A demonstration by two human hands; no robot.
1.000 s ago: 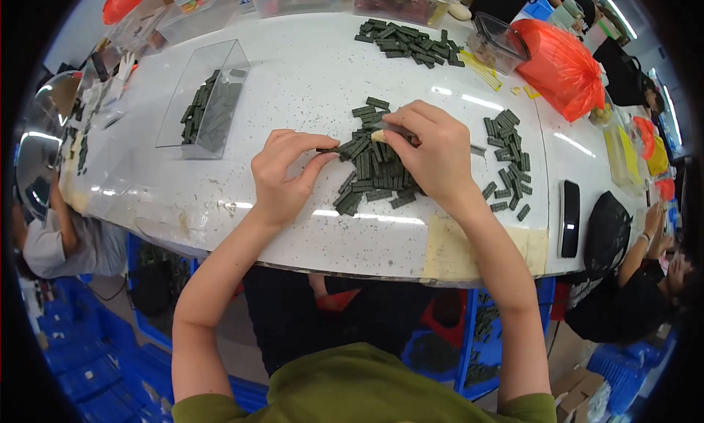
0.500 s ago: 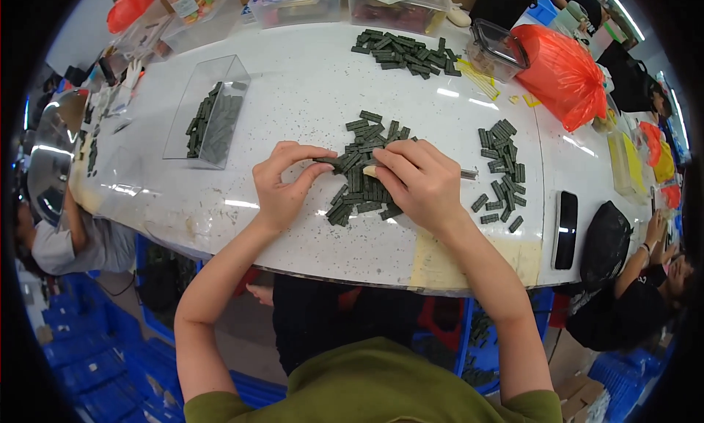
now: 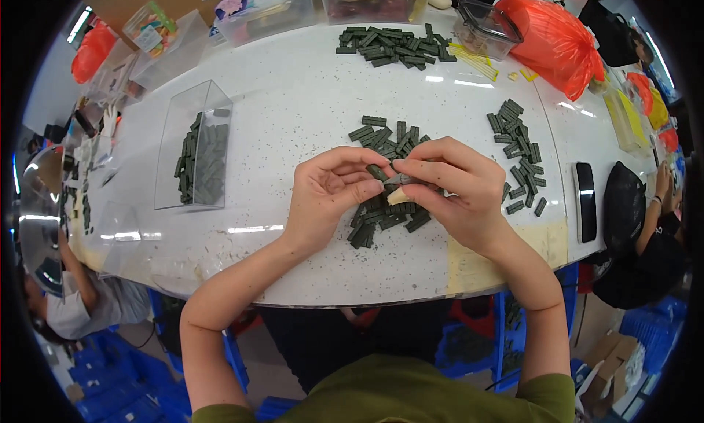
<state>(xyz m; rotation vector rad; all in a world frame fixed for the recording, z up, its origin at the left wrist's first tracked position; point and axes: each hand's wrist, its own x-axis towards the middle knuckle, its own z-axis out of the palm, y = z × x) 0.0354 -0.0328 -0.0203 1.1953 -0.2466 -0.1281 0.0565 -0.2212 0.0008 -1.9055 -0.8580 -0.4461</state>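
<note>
My left hand [image 3: 323,192] pinches a small dark green ribbed block [image 3: 378,172] between thumb and fingers. In my right hand [image 3: 458,188] is a slim metal knife [image 3: 400,179], its grey tip against or very near the block's end; the fingers hide most of it. A pale cover [image 3: 397,197] wraps the tip of my right thumb. Both hands are held together above a loose pile of similar green blocks [image 3: 378,137], partly hidden by them.
A clear box [image 3: 165,166] with green blocks stands at left. More blocks lie in a far pile [image 3: 392,45] and a right-hand pile [image 3: 517,133]. A phone [image 3: 584,201], black bag [image 3: 623,207], red plastic bag [image 3: 554,45] and lidded container [image 3: 488,28] lie rightward. People sit at both sides.
My hands have come together, the left moving right with its block and turning palm more upward. The knife's tip now meets or nears the block. The view has shifted slightly.
</note>
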